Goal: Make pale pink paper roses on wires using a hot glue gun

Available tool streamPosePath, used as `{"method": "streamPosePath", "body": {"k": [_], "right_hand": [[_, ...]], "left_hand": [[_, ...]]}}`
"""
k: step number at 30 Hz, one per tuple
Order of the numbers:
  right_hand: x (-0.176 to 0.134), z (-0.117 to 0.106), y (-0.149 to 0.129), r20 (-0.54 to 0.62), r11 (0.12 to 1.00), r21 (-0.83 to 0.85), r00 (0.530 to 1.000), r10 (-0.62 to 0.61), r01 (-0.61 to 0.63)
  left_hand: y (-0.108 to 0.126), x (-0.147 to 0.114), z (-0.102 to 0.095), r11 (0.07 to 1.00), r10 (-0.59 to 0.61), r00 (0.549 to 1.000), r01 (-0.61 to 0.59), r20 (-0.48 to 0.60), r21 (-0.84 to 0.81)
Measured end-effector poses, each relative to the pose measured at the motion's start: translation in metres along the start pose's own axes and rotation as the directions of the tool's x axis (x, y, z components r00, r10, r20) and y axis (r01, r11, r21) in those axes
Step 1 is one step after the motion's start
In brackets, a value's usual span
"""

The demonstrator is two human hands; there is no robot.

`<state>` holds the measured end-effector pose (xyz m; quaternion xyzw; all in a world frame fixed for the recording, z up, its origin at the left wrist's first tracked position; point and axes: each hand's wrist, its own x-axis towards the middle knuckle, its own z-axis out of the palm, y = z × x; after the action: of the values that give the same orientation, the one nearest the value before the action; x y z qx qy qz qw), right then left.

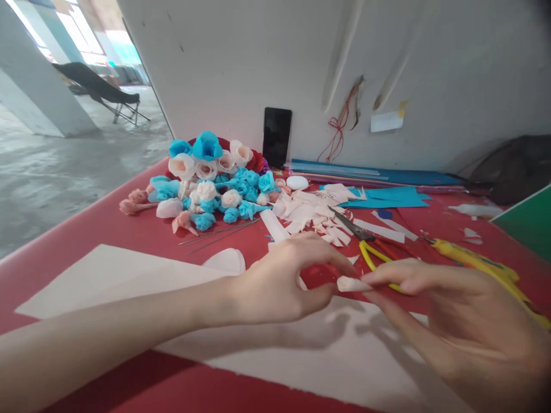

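Between the thumb and fingers of my right hand (447,304) is a small, tightly rolled pale pink paper flower bud (350,284), its tip pointing left. My left hand (293,275) curves beside the bud, thumb and forefinger spread apart with a gap between them; its other fingers are mostly hidden. Below both hands lies a large pale paper sheet (301,355). A few cut rounded paper petals (224,261) sit behind my left wrist. Scissors with yellow handles (368,252) lie just beyond the fingers of my right hand.
Finished blue, white and pink paper flowers (206,189) are heaped at the back left, near thin wires (224,235). Paper scraps (314,209) and blue paper strips (387,198) lie centre-right. A yellow glue gun (473,258) rests right. A phone (276,136) leans on the wall.
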<state>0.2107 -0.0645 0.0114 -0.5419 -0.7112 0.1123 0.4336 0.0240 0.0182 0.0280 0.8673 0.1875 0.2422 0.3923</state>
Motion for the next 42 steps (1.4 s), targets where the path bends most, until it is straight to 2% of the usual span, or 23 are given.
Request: {"method": "streamPosePath", "body": {"k": [2, 4, 6, 11, 16, 25, 35, 42], "right_hand": [[-0.002, 0.003, -0.001, -0.009, 0.998, 0.065, 1.000, -0.005, 0.006], [-0.005, 0.006, -0.003, -0.089, 0.995, 0.096, 0.996, 0.004, 0.005], [-0.007, 0.009, -0.005, -0.120, 0.996, 0.088, 0.993, 0.018, -0.007], [-0.005, 0.011, -0.008, -0.079, 1.000, -0.002, 0.997, 0.024, -0.025], [-0.001, 0.011, -0.009, -0.063, 0.990, -0.135, 0.996, -0.056, 0.047], [0.004, 0.013, -0.010, -0.004, 0.991, -0.120, 0.998, -0.063, 0.062], [0.006, 0.013, -0.005, 0.079, 0.994, -0.040, 0.992, -0.095, 0.099], [0.008, 0.014, -0.005, 0.122, 0.999, -0.027, 0.992, -0.020, 0.024]], "left_hand": [[0.003, -0.001, 0.002, 0.999, 0.022, 0.999, -0.021, -0.041, 0.025], [0.005, -0.001, 0.003, 0.999, 0.025, 0.997, -0.023, -0.074, 0.027], [0.006, -0.001, 0.003, 1.000, 0.017, 0.995, -0.015, -0.093, 0.023], [0.003, -0.001, 0.005, 1.000, -0.024, 0.993, 0.026, -0.116, 0.015], [-0.003, -0.003, 0.009, 0.998, -0.048, 0.987, 0.052, -0.155, 0.021], [-0.008, -0.003, 0.016, 0.988, -0.133, 0.973, 0.146, -0.190, 0.056], [-0.010, -0.002, 0.017, 0.964, -0.265, 0.949, 0.267, -0.172, -0.015], [-0.011, -0.002, 0.017, 0.956, -0.293, 0.942, 0.290, -0.162, -0.044]]}}
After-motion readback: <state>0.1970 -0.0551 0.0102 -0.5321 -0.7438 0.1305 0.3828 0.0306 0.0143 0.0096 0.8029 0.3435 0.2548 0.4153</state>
